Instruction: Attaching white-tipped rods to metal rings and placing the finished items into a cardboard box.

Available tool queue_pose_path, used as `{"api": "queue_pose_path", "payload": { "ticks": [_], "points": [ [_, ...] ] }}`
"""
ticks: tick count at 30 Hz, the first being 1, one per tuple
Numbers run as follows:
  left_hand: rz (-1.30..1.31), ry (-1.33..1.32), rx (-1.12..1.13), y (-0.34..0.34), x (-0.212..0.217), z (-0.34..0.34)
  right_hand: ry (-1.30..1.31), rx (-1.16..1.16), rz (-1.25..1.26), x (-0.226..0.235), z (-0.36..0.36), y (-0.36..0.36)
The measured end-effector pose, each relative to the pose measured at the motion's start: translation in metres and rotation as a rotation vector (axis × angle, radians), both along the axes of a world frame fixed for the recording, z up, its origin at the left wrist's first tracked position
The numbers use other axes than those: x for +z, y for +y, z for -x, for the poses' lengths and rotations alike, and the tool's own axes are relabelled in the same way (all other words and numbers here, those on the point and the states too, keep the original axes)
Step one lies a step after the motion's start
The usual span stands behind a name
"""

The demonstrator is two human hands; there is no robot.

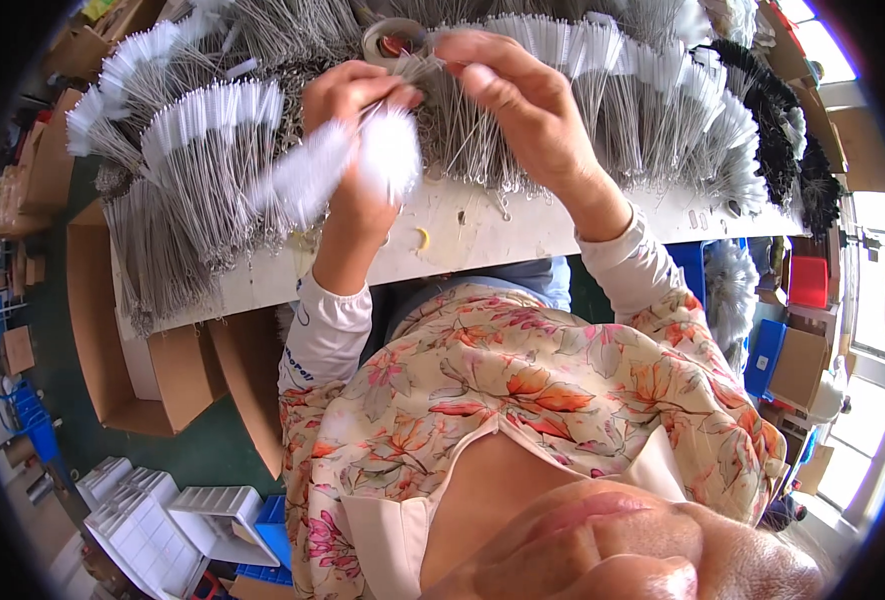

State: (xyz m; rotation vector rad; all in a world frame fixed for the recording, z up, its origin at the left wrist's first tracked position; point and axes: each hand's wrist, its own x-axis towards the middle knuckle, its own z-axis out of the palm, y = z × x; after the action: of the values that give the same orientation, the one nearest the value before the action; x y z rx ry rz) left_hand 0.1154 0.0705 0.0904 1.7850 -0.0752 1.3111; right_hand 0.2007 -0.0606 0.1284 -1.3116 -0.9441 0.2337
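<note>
My left hand (358, 110) is closed round a bundle of wire-handled brushes. Their white bristle heads (388, 155) hang below the fist, smeared by motion, and the thin wire ends (418, 68) stick out above it toward the right. Close to those wire ends is my right hand (528, 105), with its thumb apart from its outstretched fingers; nothing shows clearly between them. Just beyond both hands stands a roll of tape (378, 42), partly hidden. Similar white-bristled brushes (218, 110) lie in thick rows on the white table (463, 225).
Dark-bristled brushes (763, 95) are heaped at the table's far right. A small yellow curved piece (423, 238) lies near the front edge. Open cardboard boxes (128, 340) stand on the floor at left, with white plastic crates (143, 520) nearer. Blue bins (763, 360) are at right.
</note>
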Motion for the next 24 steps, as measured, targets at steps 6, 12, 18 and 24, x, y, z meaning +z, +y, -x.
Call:
{"api": "queue_pose_path", "payload": {
  "ticks": [6,12,18,24],
  "points": [
    [-0.270,0.061,-0.111,-0.044,-0.037,0.029,1.026,0.322,-0.140,-0.063,0.024,-0.019],
    [-0.202,0.349,-0.187,-0.052,-0.078,0.081,0.229,0.169,0.661,-0.027,-0.008,-0.078],
    [0.089,0.770,-0.437,-0.056,-0.102,0.110,-1.545,0.136,1.502,-0.063,0.027,-0.115],
    [0.039,0.423,-0.403,-0.061,-0.093,0.110,-0.020,0.487,1.096,-0.056,0.055,-0.068]
  ]
}}
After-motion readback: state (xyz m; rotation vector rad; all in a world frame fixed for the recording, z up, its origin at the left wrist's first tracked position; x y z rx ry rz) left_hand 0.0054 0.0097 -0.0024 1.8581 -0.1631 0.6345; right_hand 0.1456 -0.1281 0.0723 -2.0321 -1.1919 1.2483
